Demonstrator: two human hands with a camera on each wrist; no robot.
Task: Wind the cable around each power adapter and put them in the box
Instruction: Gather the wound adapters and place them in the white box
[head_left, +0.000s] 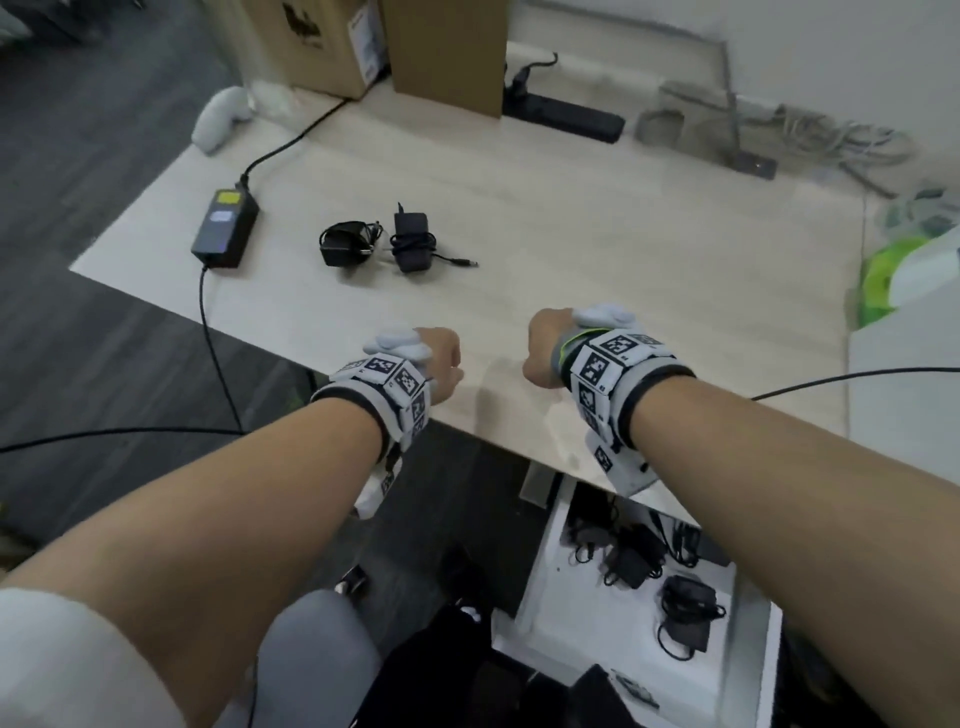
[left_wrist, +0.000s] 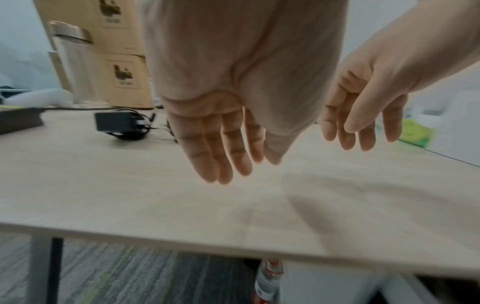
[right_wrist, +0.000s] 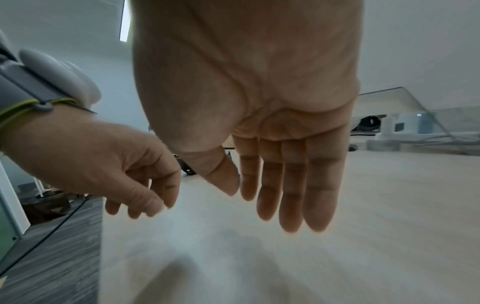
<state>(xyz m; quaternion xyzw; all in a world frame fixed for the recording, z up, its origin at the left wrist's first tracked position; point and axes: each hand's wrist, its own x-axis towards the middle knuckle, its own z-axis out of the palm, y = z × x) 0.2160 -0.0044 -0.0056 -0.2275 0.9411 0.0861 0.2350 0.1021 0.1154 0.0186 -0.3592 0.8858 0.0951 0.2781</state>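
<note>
Spanning the scene, a wooden table (head_left: 571, 249) carries two wound power adapters (head_left: 343, 244), untouched. Below its edge, the white box (head_left: 540, 566) holds others. Wrist views reveal left hand (left_wrist: 221, 127) and right hand (right_wrist: 272, 160) with relaxed, empty fingers.

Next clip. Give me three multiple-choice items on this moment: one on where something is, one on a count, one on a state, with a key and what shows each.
1. Where is the white box?
A. on the table
B. on the floor below the table's near edge
C. held in a hand

2. How many small adapters lie on the table?
A. two
B. four
C. none

3. The hands are:
A. both gripping a cable
B. one holding an adapter
C. both empty, fingers relaxed

Key: B, it sits under the edge; A, left adapter and right adapter; C, left hand and right hand hold nothing.
</note>
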